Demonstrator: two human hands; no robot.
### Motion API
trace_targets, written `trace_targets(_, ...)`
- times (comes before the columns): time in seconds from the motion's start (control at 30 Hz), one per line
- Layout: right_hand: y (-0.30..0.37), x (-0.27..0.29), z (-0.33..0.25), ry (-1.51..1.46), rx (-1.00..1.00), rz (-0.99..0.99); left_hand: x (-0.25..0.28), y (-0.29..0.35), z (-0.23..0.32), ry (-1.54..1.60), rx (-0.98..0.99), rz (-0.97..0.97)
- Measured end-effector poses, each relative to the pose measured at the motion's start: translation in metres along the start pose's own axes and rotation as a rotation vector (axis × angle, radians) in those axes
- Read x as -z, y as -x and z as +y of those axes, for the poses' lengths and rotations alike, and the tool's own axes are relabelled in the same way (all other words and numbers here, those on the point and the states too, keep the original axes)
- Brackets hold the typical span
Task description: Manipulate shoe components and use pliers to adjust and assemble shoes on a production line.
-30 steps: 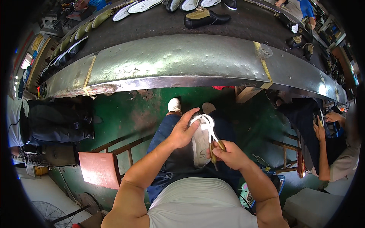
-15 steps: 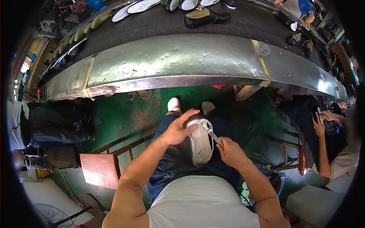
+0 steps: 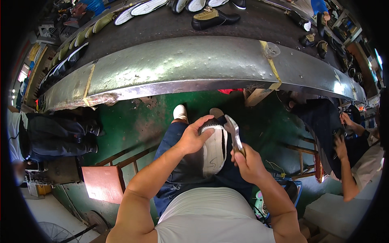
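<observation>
A shoe (image 3: 214, 150) with a pale sole and dark upper rests sole-up on my lap, over my blue jeans. My left hand (image 3: 193, 135) grips its toe end from the left, fingers curled over the top. My right hand (image 3: 248, 163) is closed around the handles of metal pincers (image 3: 233, 130), whose jaws sit at the shoe's upper right edge. Whether the jaws pinch the upper I cannot tell.
A long metal-edged conveyor belt (image 3: 194, 65) curves across in front of me, carrying a black and tan shoe (image 3: 214, 18) and several soles. A red stool (image 3: 102, 182) stands at my left. Seated people work at the left (image 3: 52, 133) and right (image 3: 348, 150). The floor is green.
The shoe has turned in my lap so more of its pale sole shows. The pincers rose from low beside the sole to its upper right edge, and my left hand shifted onto the toe.
</observation>
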State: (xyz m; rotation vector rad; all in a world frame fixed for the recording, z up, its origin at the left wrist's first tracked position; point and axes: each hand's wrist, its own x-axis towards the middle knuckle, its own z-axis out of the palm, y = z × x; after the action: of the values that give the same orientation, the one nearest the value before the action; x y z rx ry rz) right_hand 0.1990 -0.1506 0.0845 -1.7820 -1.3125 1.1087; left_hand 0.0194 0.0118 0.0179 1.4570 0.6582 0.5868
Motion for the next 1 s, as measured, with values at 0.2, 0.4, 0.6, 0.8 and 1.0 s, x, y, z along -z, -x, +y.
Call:
trace_targets(0.2,-0.028,0.006,0.030,-0.007,-0.151,-0.100,0.015,-0.007,0.002,-0.186,0.211,-0.278)
trace_targets(0.4,-0.038,-0.039,0.082,-0.031,-0.182,0.122,0.013,-0.035,0.015,-0.339,0.378,-0.383)
trace_targets(0.6,-0.032,-0.044,0.088,-0.315,-0.397,0.090,-0.022,0.021,-0.065,-0.248,0.542,-0.036)
trace_targets(0.8,-0.020,-0.023,0.095,-0.120,-0.296,-0.021,0.002,0.032,-0.018,0.420,0.688,-0.334)
trace_targets(1.0,0.030,0.019,0.070,0.221,-0.308,-0.106,-0.030,0.071,-0.053,-0.270,0.345,-0.228)
